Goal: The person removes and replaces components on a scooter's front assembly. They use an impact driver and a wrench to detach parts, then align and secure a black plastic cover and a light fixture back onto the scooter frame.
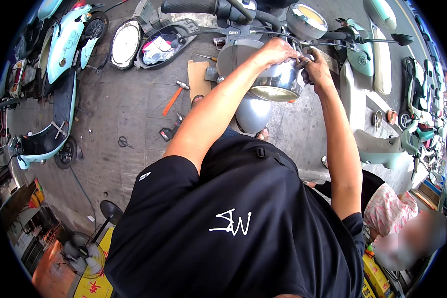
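Note:
In front of me stands a scooter with a round chrome headlight (277, 82) facing me. Behind it are a round gauge (307, 22), black cables and the handlebar's black grip (188, 6). My left hand (275, 52) rests over the top of the headlight, fingers bent and pinched together by the cables. Close on its right, my right hand (315, 70) is closed at the headlight's upper right edge, its fingertips dark with grime. The fingers of both hands nearly meet; whatever they pinch is too small to make out. Below the lamp shows a silver front fender (253, 114).
On the ground at left lie an orange-handled hammer (174, 99), a power drill (170, 130), scissors (124, 142) and cardboard (197, 77). An upturned seat (125, 44) lies beyond. Pale blue scooters (62, 47) flank both sides. A person in pink patterned clothing (392, 208) is at lower right.

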The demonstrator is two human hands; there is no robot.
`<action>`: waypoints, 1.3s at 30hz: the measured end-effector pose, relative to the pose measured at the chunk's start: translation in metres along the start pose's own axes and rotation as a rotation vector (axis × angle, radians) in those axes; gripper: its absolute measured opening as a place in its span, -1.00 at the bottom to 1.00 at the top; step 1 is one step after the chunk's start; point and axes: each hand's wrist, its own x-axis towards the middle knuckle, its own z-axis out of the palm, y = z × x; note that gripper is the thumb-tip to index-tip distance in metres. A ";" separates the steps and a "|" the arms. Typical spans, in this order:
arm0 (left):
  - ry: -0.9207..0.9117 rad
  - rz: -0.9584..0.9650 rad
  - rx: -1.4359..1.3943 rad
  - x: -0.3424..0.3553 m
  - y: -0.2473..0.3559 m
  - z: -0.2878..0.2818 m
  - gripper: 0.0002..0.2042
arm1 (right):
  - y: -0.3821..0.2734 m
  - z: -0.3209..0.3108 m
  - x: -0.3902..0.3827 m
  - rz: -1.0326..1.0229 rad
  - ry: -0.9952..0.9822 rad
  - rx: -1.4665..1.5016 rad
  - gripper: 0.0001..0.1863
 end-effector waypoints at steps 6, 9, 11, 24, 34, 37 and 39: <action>0.027 0.033 0.176 0.014 -0.004 0.013 -0.70 | 0.013 -0.014 0.008 0.147 -0.027 0.228 -0.84; 0.089 -0.017 0.248 0.007 0.000 0.020 -0.67 | 0.018 -0.019 0.013 0.163 -0.046 0.330 -0.85; 0.100 -0.070 0.301 0.004 0.004 0.020 -0.64 | 0.021 -0.017 0.016 0.155 -0.043 0.364 -0.85; 0.187 0.093 0.098 -0.006 -0.006 0.024 -0.68 | -0.007 -0.017 0.012 0.108 -0.007 -0.070 -0.85; 0.268 0.107 0.208 -0.009 -0.008 0.028 -0.72 | 0.002 -0.009 0.013 0.026 0.022 -0.052 -0.79; 0.319 0.148 0.223 -0.013 -0.009 0.031 -0.72 | 0.007 -0.003 0.010 0.044 0.082 -0.047 -0.82; 0.332 0.156 0.182 -0.017 -0.007 0.031 -0.72 | 0.008 -0.004 0.011 0.027 0.071 -0.010 -0.83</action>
